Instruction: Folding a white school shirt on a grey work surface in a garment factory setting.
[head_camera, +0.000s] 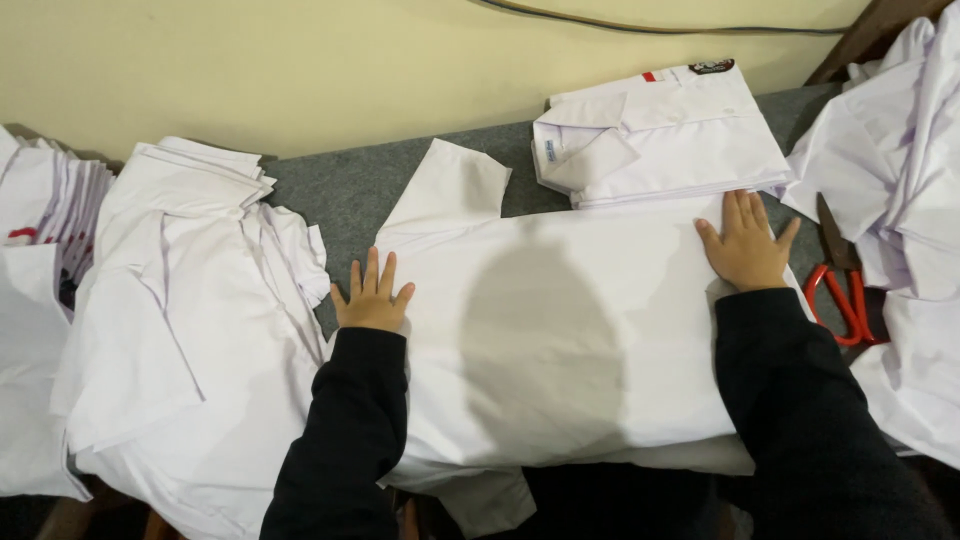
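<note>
Both hands flat, fingers spread, gripping nothing: left hand (371, 298) and right hand (746, 245) press opposite edges of the white shirt (545, 330) lying on the grey table (345, 190); even outward pressure would probably keep it wrinkle-free.

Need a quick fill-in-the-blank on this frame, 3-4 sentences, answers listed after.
1. Both hands, the left hand and the right hand, lie ____ on the white shirt.
2. The scissors by the right hand have ____ handles.
3. The folded shirt lies on the ____ table cover.
4. The sleeves on the person's arms are ____.

Missing words: flat; red; grey; black
</note>
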